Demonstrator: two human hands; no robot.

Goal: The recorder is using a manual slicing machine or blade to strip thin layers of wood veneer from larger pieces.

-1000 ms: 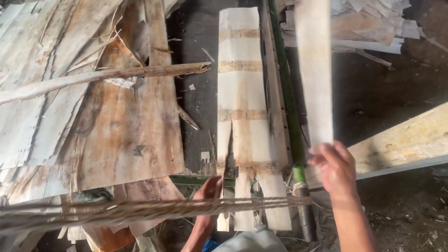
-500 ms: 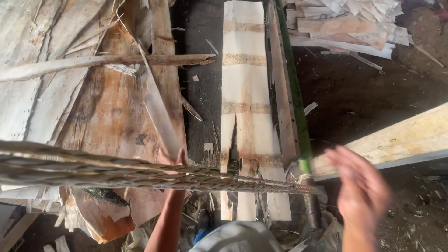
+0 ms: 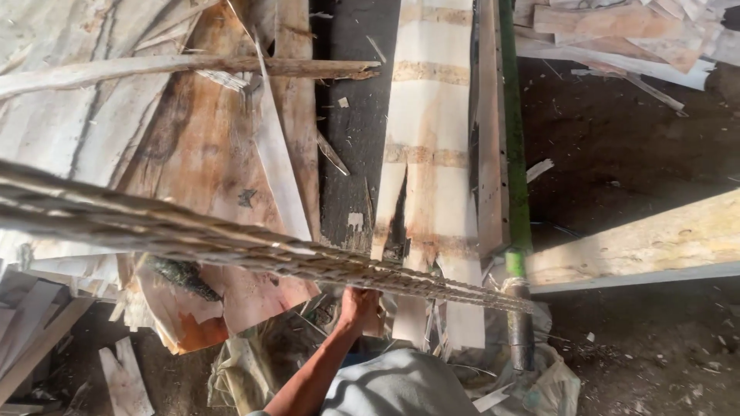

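We see our left hand (image 3: 359, 304) clenched under a stack of thin veneer strips (image 3: 254, 243), lifted edge-on across the view; the pale veneer sheet (image 3: 428, 169) lies unmoved on the dark bed (image 3: 351, 154), our right hand unseen.

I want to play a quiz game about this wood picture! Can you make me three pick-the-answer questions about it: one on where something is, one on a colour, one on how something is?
1. Where is the left hand?
A. Under the bundle of thin strips
B. On the green pole
C. On the dark ground at right

2. What colour is the pole beside the pale sheet?
A. Blue
B. Green
C. Red

3. How is the pale sheet at its near end?
A. Whole and smooth
B. Rolled up
C. Split into strips

Answers: 1 A, the hand reaches up just beneath the bundle. 2 B, the pole is bright green along the sheet's right side. 3 C, dark cracks part the sheet's near end into strips.
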